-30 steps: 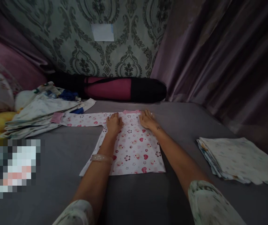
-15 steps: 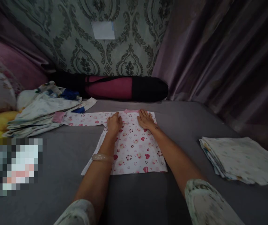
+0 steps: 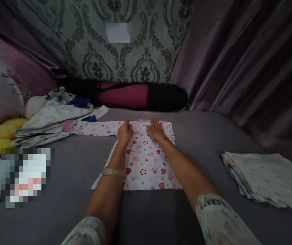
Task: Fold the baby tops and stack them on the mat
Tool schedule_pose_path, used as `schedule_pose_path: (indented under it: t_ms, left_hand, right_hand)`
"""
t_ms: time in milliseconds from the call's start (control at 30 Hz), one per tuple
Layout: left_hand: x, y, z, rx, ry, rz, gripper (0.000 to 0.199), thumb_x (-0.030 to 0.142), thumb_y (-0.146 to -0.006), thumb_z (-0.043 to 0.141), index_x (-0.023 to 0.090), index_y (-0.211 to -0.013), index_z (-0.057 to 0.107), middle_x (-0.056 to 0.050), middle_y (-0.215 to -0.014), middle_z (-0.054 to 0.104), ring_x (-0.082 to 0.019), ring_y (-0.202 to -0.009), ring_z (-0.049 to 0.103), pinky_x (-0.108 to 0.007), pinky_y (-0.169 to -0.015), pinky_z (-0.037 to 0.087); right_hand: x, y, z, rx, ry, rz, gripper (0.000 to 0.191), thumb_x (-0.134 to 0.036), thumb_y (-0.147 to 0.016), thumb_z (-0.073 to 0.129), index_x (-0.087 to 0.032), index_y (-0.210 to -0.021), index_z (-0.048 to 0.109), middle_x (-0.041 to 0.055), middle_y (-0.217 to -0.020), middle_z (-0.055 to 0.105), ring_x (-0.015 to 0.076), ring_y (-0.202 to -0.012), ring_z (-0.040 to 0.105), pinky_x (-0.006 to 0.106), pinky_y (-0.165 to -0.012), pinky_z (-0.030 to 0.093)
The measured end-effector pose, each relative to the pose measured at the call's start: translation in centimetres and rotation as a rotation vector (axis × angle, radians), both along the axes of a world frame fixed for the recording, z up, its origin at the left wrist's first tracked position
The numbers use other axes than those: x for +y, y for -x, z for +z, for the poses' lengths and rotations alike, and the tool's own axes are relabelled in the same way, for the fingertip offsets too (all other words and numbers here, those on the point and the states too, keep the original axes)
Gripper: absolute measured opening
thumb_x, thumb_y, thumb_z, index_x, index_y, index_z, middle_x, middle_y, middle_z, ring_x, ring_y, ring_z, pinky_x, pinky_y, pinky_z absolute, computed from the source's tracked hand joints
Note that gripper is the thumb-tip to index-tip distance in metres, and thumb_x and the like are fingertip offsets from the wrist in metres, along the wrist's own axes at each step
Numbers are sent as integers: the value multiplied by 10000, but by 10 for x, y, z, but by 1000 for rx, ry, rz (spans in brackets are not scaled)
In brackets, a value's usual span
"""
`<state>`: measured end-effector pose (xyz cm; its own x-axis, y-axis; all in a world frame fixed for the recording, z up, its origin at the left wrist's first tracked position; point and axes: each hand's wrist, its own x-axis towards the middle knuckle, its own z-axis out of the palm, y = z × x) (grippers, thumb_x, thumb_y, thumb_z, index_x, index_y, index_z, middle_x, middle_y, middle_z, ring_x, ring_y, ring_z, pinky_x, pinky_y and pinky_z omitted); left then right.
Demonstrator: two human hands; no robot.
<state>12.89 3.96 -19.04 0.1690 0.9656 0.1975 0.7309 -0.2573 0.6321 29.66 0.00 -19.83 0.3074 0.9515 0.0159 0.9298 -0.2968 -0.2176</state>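
A child's long-sleeved shirt, white with pink hearts and flowers, lies spread on the grey bedsheet. One sleeve stretches out to the left, its pink cuff against a heap of clothes. No sleeve sticks out on the right; a layer seems to lie across the chest. My left hand rests on the upper left of the shirt, fingers curled together on the cloth; its fingertips are partly hidden. Below the pink collar, my right hand lies flat on the shirt, fingers spread.
Rumpled clothes are heaped at the left beside a yellow plush thing. A folded pale cloth stack lies at the right. Along the patterned wall sits a long black and red bag. Purple curtains hang at the right.
My right hand has slid a little left across the upper shirt, towards my left hand. The left hand stays almost in place. The whole view has shifted slightly.
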Motion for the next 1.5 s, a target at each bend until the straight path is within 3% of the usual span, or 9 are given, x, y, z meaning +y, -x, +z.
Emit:
schedule_pose_path:
  t_ms: [367,500,733,967,1133,1233,1367,1500]
  left_hand:
    - [13,15,8,-195,41,101,437,93,-878,399,127,-1264,600,-125,-1202,669,-214,-1159,599,-314,-999,435]
    - [15,18,12,-231,48,116,434,83,-876,402,129,-1257,607,-119,-1195,674,-209,-1154,603,-313,-998,441]
    - [20,28,16,-264,43,151,391,145,-911,417,128,-1256,602,-129,-1206,669,-201,-1141,612,-296,-988,446]
    - [22,33,16,-294,71,175,388,138,-914,416,116,-1255,600,-139,-1191,673,-203,-1136,615,-297,-985,444]
    - [21,33,16,-310,71,159,400,136,-909,412,108,-1266,591,-144,-1189,673,-209,-1143,610,-316,-1008,430]
    - [20,33,18,-300,73,172,396,155,-908,417,120,-1257,602,-146,-1197,669,-220,-1151,605,-335,-1014,428]
    - [19,33,20,-309,98,180,408,131,-899,406,139,-1257,601,-126,-1188,677,-201,-1143,611,-329,-1010,431]
    - [17,32,22,-296,91,178,398,124,-905,398,111,-1241,609,-136,-1200,669,-198,-1151,605,-303,-1002,434]
  right_hand:
    - [2,-1,0,0,8,1,623,-367,-974,201,-31,-1498,237,154,-1586,159,272,-1458,112,449,-1168,97]
    - [5,21,1,-81,-95,65,607,-352,-972,212,-33,-1485,279,150,-1577,200,262,-1457,118,444,-1173,44]
    - [19,58,7,16,-1,163,644,-394,-979,165,-14,-1493,245,152,-1581,181,254,-1461,104,428,-1175,65]
    - [25,57,-3,-4,4,124,645,-377,-973,173,-8,-1501,212,142,-1584,176,247,-1461,102,425,-1178,53]
    - [25,56,3,41,59,132,650,-384,-973,181,-8,-1503,202,151,-1588,149,252,-1464,87,429,-1180,65]
    - [20,62,7,25,15,138,627,-361,-976,182,-16,-1498,228,154,-1585,165,264,-1462,103,437,-1176,77]
    - [13,82,9,-56,-74,265,600,-337,-981,176,-33,-1491,258,138,-1577,206,239,-1461,115,418,-1177,42]
    - [10,101,11,-55,-64,353,600,-325,-976,186,-18,-1486,264,148,-1571,220,246,-1459,127,427,-1177,53]
